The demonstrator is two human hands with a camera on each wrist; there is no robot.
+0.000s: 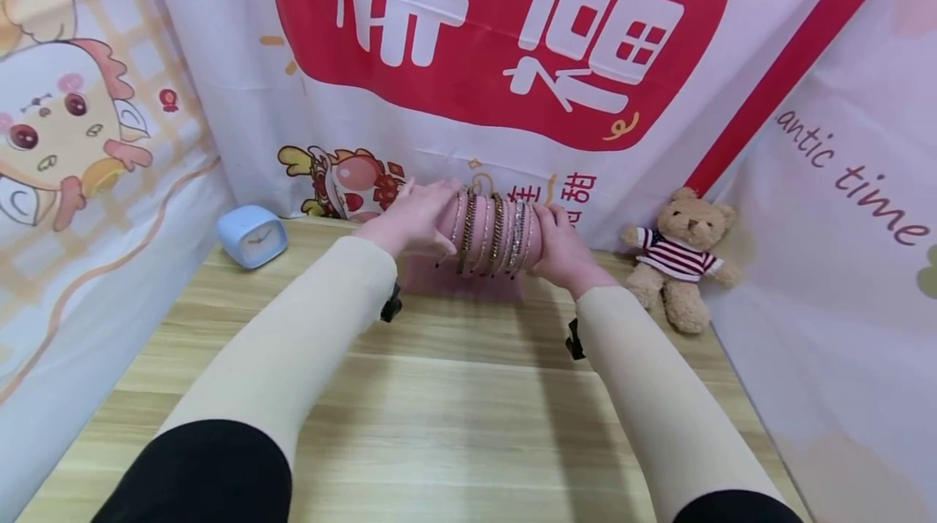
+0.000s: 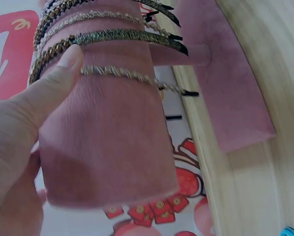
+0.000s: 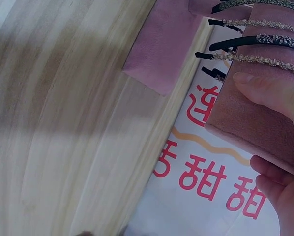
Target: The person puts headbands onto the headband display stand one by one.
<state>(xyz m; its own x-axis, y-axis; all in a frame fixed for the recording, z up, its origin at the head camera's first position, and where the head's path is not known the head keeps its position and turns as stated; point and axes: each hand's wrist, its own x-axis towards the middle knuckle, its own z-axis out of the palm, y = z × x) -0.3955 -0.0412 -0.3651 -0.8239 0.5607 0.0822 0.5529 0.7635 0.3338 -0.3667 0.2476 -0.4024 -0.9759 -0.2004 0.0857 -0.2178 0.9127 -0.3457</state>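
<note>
A pink velvet headband stand [image 1: 461,287], a thick horizontal roll on a flat base, stands at the table's back edge. Several sparkly and dark braided headbands [image 1: 497,234] circle the roll. My left hand [image 1: 413,218] holds the roll's left end; in the left wrist view its thumb lies at a dark gold headband [image 2: 122,35], beside a thinner beaded one [image 2: 117,73]. My right hand [image 1: 564,250] grips the right end, thumb on the velvet [image 3: 255,115] beside the outermost beaded headband [image 3: 265,60] and fingers round the end face.
A blue clock [image 1: 252,237] sits at the back left of the wooden table [image 1: 454,417]. To the right, a teddy bear [image 1: 677,259] in a striped shirt leans by the side cloth. Printed cloth [image 1: 241,59] hangs close behind the stand.
</note>
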